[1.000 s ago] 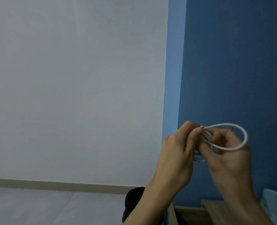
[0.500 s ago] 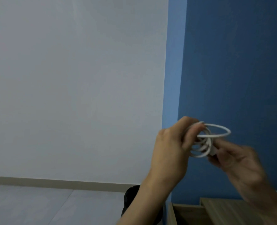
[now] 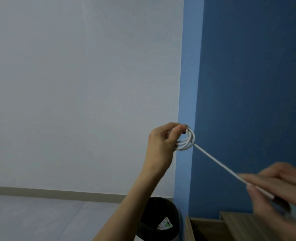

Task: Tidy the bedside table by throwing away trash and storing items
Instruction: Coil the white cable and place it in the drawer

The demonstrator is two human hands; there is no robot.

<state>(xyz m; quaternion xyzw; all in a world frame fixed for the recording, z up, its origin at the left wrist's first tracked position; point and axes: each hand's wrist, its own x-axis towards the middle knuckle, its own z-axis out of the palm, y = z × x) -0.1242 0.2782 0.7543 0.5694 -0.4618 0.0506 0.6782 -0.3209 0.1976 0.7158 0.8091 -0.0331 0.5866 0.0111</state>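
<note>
The white cable [image 3: 219, 164] is held up in mid-frame. Its coil is pinched by the curled fingers [image 3: 177, 127] of the left hand [image 3: 161, 145], and one taut straight run slants down to the lower right, where the end is gripped by the right hand [image 3: 279, 188] (blurred). At bottom centre, crumpled trash [image 3: 164, 225] is seen inside a black bin [image 3: 154, 206], left of the wooden surface [image 3: 239, 226].

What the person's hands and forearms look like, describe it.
The left hand and left forearm are bare: no glove, ring, watch or sleeve in view. The right hand is bare too, but motion-blurred, so small details cannot be told.
</note>
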